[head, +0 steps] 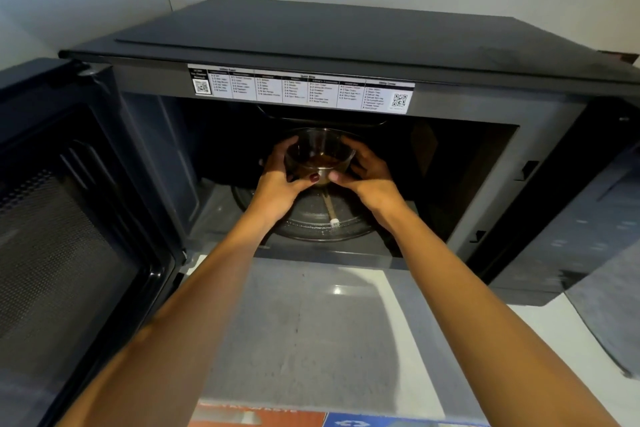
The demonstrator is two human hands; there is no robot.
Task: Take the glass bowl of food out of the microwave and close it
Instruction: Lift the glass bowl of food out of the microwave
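Observation:
A clear glass bowl (319, 153) with brown food in its bottom is inside the black microwave (346, 45), over the back part of the glass turntable (311, 222). My left hand (282, 177) wraps the bowl's left side, thumb on its front. My right hand (369, 172) cups the right side, thumb under the front rim. Both arms reach in through the opening. The microwave door (65, 225) is swung wide open to the left. Whether the bowl rests on the turntable or is lifted off it is unclear.
A white label with small print (301, 88) runs across the top of the opening. The microwave stands on a white counter (304, 322) against a pale wall. Its dark control side (595, 201) is at the right. Orange and blue signs (277, 418) show at the bottom edge.

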